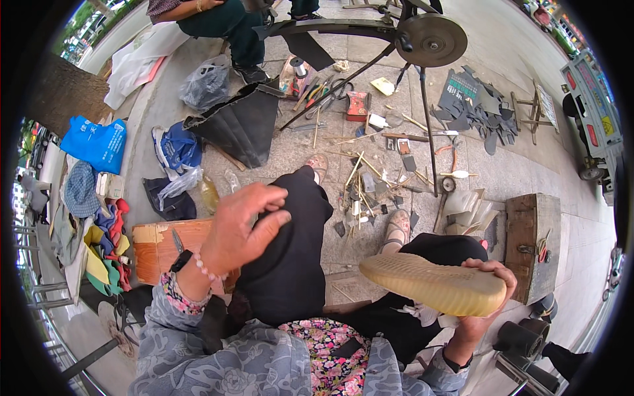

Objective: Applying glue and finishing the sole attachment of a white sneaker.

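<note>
My right hand [496, 280] is wrapped round one end of a shoe [432, 282], above my right knee. The shoe's yellowish, ridged sole is turned upward, and its upper is mostly hidden beneath. My left hand [247, 221] is raised over my left thigh, its thumb and fingers apart, and I see nothing between them. It is well away from the shoe. Under my left forearm lies a worn orange wooden board [158, 244] with scissors [177, 241] on it.
A black iron stand with a round wheel [431, 41] rises ahead. Tools, sticks and scraps [363, 188] litter the paving. A wooden box [533, 247] stands at right. A blue bag [96, 145] and coloured cloths are at left. Another person [221, 30] sits at the upper left.
</note>
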### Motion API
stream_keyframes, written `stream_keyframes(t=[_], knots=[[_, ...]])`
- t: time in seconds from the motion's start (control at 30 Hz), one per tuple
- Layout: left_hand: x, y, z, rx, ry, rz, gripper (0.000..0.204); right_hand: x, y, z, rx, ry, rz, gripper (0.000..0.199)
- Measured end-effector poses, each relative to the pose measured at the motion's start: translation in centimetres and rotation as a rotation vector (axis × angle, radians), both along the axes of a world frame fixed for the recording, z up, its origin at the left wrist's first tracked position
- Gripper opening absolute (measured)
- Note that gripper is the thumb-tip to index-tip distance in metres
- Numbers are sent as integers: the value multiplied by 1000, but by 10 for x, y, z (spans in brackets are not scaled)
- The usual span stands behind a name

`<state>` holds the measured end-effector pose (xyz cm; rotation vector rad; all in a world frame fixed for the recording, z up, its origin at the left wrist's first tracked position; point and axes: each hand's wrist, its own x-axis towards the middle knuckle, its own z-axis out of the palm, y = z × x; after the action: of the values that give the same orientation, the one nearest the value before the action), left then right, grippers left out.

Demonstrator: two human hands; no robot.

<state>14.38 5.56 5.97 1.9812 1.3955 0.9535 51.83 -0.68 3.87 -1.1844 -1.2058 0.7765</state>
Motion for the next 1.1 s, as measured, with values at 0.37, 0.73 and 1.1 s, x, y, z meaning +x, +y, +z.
stream_keyframes(t=[0.37, 0.73, 1.1], knots=[[-63, 192, -266, -388, 460, 72, 38, -6, 107, -27, -77, -600, -8, 75], [-24, 262, -411, -678, 572, 151, 55, 9, 153, -30, -346, -502, 41, 76], [7, 266, -437, -643, 690, 258, 56, 4, 152, -61, -177, -393, -134, 63]])
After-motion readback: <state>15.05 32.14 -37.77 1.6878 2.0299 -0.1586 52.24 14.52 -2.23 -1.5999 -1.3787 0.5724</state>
